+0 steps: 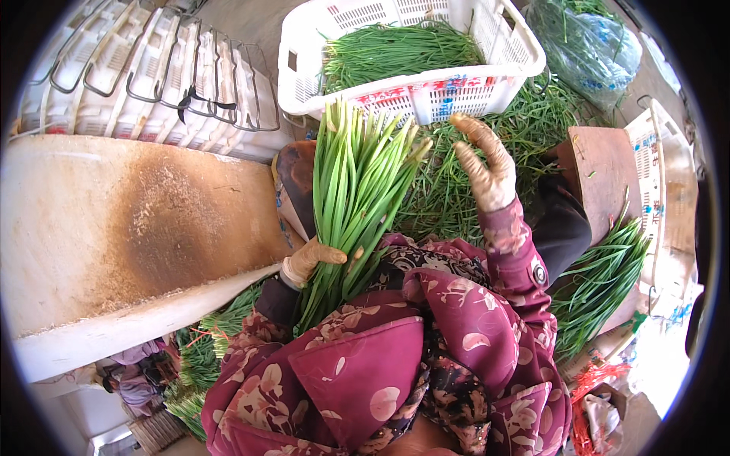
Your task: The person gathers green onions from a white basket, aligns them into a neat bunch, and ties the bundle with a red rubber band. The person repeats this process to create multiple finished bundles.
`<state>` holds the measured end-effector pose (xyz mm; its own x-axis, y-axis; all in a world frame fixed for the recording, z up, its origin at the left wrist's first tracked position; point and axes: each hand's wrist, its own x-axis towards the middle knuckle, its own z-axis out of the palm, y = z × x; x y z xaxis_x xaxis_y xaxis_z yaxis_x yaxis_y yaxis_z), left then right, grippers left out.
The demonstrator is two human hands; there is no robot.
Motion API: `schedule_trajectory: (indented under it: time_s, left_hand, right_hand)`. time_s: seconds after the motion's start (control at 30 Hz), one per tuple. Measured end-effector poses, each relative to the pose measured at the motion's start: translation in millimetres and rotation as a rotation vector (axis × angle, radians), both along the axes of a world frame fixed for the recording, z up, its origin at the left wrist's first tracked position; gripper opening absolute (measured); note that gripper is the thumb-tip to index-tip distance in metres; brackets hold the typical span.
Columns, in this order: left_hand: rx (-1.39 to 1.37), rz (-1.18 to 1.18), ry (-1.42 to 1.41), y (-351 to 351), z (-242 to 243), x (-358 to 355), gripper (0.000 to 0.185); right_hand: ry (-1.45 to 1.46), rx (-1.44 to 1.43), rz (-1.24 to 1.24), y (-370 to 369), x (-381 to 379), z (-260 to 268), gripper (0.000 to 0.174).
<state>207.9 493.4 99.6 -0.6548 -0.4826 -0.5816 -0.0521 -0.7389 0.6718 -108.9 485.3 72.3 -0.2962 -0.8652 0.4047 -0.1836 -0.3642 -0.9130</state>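
A bunch of green garlic chives [356, 194] rests across my lap, its pale cut ends pointing away from me. My left hand [312, 259], in a soiled glove, grips the bunch near its leafy end, with the thumb over the top. To the right of the pale ends, my right hand [487, 165] is raised in a stained glove. Its fingers are apart and hold nothing. Beyond both hands stands a white plastic crate [485, 80] with chives [399, 54] laid inside it.
Loose green leaves [445, 194] litter the floor. At left is a worn board [239, 211], with stacked white crates [142, 108] behind. More chives [599, 279] lie at right near a wooden board [604, 165] and red ties [593, 382]. Another person [134, 382] is at lower left.
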Motion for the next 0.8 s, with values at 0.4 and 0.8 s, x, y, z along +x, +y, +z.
schedule_trajectory:
  time_s: [0.4, 0.8]
  left_hand:
    - [0.128, -0.058, 0.166, 17.4, -0.2, -17.1, 0.07]
    - [0.272, -0.06, 0.178, 19.1, 1.9, -16.2, 0.081]
  right_hand:
    - [1.04, -0.23, 0.136, -13.3, 17.7, 26.0, 0.017]
    - [0.817, -0.255, 0.249, -0.5, 8.3, 16.8, 0.017]
